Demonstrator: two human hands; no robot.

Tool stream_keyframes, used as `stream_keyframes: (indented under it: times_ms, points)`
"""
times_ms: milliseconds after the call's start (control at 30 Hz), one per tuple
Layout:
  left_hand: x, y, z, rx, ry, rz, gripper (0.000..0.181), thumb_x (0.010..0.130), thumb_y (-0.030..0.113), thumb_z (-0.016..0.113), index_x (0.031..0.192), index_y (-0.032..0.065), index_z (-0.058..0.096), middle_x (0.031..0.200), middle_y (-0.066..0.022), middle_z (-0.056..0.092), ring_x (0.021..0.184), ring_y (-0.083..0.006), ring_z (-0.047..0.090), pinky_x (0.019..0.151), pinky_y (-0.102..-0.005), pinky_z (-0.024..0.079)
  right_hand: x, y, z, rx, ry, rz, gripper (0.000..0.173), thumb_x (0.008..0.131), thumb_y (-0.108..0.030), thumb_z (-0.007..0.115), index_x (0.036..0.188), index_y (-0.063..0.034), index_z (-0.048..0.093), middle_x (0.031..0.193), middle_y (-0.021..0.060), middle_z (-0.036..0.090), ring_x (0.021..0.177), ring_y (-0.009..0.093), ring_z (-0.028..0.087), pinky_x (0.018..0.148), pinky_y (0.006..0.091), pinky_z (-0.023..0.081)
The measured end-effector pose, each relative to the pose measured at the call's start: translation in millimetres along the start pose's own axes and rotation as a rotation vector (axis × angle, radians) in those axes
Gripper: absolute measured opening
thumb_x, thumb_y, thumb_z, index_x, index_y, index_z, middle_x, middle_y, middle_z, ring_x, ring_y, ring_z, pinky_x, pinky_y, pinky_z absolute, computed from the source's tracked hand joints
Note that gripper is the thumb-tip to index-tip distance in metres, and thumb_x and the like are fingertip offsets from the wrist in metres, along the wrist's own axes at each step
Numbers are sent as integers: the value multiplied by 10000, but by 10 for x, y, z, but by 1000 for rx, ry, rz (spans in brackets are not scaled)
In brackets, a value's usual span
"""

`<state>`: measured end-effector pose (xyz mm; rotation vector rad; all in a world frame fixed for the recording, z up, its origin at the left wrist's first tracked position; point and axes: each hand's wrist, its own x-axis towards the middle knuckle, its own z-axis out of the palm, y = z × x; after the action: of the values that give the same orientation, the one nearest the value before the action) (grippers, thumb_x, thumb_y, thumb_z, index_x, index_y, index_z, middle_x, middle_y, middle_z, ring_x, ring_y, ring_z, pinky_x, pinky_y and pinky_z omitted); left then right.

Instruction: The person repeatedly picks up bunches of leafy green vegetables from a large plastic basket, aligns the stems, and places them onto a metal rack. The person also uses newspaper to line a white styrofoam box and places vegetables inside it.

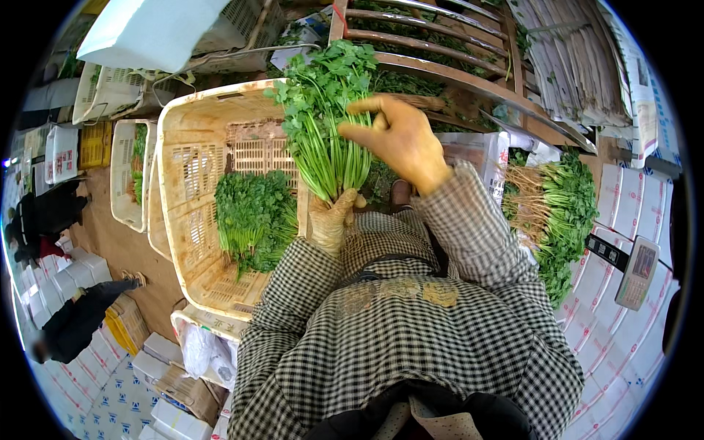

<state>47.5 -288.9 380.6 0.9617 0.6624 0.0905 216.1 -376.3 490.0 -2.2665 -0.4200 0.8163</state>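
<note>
A gloved left hand of mine (331,220) grips a bunch of leafy green herbs (333,137) by its lower stem ends, the leaves pointing away from me. My right hand (399,132), in a yellowish glove, is raised at the right side of the bunch with its thumb and fingers apart and nothing held between them. To the left is a large cream plastic crate (190,275), with more bunches of greens (253,214) lying inside. On my right, a pile of greens with pale roots (550,214) rests beside a printed sheet.
Ahead stands a wooden rack with metal bars (423,38). A digital scale display (638,272) is at the right, near white cartons (599,335). Newspaper sheets (572,60) hang at the upper right. More crates (129,176) and people in dark clothes (82,322) are at the left.
</note>
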Motion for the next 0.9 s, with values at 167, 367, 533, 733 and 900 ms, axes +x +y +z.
stream_keyframes:
  times_ms: [167,367,533,733,900]
  points:
    - [-23,45,99,53,3,16,221,873,145,707,1049,49,615,739,-54,679,489,-78,516,406,-195,385,414,398,434,-280,344,-306,215,859,-262,691,906,-52,690,709,55,657,569,181,627,570,308,538]
    - [3,-41,81,-232,65,29,383,847,61,712,1166,13,507,847,-114,673,592,-111,614,427,-178,471,-256,426,464,576,-210,-859,81,815,-83,729,803,-44,660,776,41,658,705,147,623,643,294,526]
    - [116,-131,-185,-133,-161,18,393,862,2,672,1215,10,499,955,-111,670,685,-148,656,494,-220,538,-797,309,658,646,-1167,-578,143,810,-98,749,921,-30,688,837,46,671,725,135,617,664,283,529]
    - [50,-107,-80,-80,-48,-42,400,849,82,720,1178,35,498,843,-99,676,555,-108,590,420,-182,443,-311,621,-73,824,-255,-274,226,886,-178,666,1022,3,664,732,35,662,545,93,591,512,202,503]
    - [13,-71,60,-17,-21,58,399,857,69,705,1186,40,480,788,-91,661,505,-90,551,405,-188,427,-158,400,352,-216,-2,-71,305,841,-362,702,761,-71,657,638,68,636,547,184,614,548,337,516]
